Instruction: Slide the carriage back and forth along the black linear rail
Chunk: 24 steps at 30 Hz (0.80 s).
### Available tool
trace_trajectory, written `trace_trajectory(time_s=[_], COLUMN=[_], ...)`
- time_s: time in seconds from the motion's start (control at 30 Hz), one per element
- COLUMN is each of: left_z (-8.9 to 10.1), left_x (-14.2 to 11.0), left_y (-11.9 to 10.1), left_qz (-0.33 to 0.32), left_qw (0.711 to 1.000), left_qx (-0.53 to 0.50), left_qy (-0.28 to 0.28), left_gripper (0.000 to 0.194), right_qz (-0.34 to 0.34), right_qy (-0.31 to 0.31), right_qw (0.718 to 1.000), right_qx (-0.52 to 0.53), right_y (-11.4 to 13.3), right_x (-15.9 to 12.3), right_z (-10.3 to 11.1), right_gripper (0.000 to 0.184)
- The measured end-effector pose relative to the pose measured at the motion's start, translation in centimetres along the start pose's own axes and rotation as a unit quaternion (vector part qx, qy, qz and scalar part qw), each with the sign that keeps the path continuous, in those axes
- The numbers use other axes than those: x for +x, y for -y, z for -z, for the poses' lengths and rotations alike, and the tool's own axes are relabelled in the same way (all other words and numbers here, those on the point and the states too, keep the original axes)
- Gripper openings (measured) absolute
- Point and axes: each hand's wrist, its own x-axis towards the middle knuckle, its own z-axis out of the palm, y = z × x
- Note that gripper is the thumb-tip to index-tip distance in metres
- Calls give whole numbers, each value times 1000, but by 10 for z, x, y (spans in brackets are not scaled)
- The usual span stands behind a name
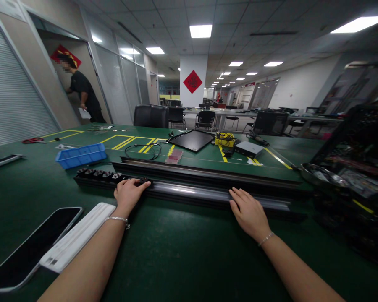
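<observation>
Left forearm (pixel 82 264) ends in a half-curled hand (pixel 129 196) at the black connector row (pixel 97 176), grip unconfirmed; right hand (pixel 248 214) lies open on the aluminium rail (pixel 189 193).

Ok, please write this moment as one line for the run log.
left hand: on rail, beside black connectors | right hand: on rail | near: blue bin

Bright ceiling panels (pixel 200 31), glare on aluminium rail (pixel 189 191), bowed edges, right side perhaps underexposed
</observation>
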Motion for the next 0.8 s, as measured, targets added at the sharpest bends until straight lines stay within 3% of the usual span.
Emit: trace_trajectory(time_s=[0.47, 0.8], left_z=[-1, -4], left_x=[2, 5], left_y=[3, 5], left_qz=[-25, -101], left_qw=[1000, 994], left_qx=[3, 31], left_qy=[10, 3], left_gripper=[48, 48], right_qz=[5, 6], right_qy=[-6, -11], right_qw=[1000, 1000], right_qx=[-8, -7], right_y=[0, -1], right_x=[0, 0], right_z=[0, -2], right_gripper=[46, 46])
